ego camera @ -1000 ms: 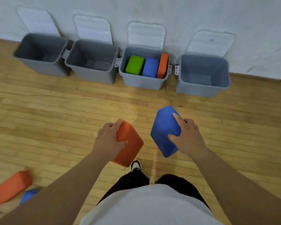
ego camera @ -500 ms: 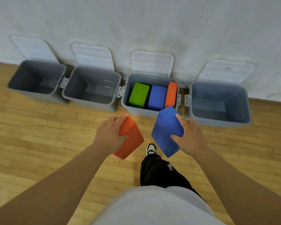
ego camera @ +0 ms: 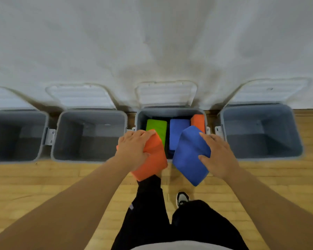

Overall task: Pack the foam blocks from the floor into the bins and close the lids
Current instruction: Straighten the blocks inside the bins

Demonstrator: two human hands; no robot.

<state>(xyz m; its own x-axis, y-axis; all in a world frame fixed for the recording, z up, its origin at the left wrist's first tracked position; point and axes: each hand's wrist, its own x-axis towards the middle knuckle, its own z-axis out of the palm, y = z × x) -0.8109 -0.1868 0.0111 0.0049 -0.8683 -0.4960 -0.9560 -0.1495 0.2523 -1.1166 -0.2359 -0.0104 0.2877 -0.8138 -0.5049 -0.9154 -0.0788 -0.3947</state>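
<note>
Bins have drawn close: left hand clamps an orange foam block, right hand a blue foam block, now just short of the part-filled bin, ready to drop.

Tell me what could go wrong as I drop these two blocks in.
The third bin already holds a green block, a blue one and an orange one, so both held blocks may not fit and the lid may not close. The left hand grips its orange block by one edge; it could slip.

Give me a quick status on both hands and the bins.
Left hand holds orange block; right hand holds blue block. Both over third bin, already holding three blocks. Lids open, nothing blocking.
</note>
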